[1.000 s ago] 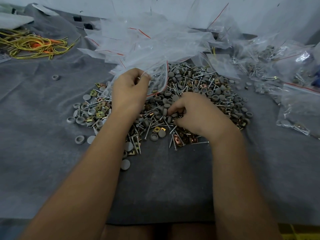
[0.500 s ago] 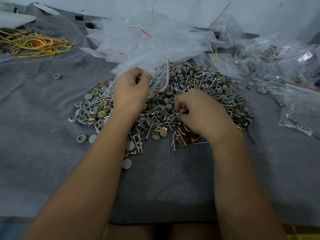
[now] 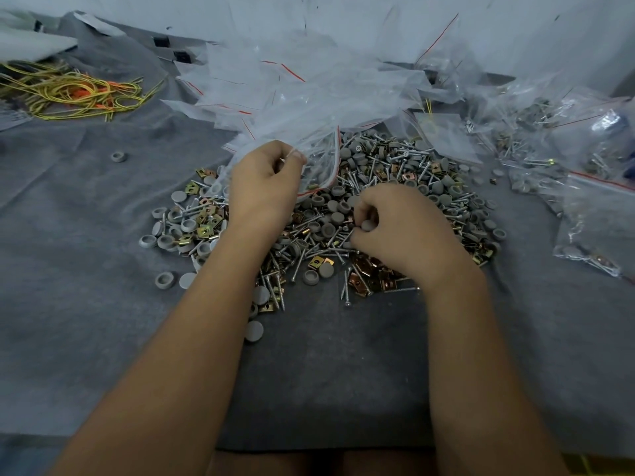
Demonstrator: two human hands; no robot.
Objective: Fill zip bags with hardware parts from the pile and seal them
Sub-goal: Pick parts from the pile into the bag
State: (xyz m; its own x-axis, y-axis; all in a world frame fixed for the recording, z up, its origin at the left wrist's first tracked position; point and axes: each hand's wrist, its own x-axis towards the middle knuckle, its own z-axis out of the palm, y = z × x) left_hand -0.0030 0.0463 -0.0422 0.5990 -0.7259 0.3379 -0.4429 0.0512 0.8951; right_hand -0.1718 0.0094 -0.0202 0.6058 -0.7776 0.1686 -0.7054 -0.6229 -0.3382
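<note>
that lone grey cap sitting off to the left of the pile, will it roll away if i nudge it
Probably not far: the grey cap lies flat like a shallow cup, so it would likely slide rather than roll. The grey felt cloth looks fuzzy and should slow it. It looks small and hollow, so likely light and easily flicked.

A grey felt-like cloth covers the tabletop, wrinkled toward the far left corner. Behind it stands a pale, scuffed wall marked with small dark specks. A tangle of yellow and orange cord lies at the far left. The light is dim, even and cool.
</note>
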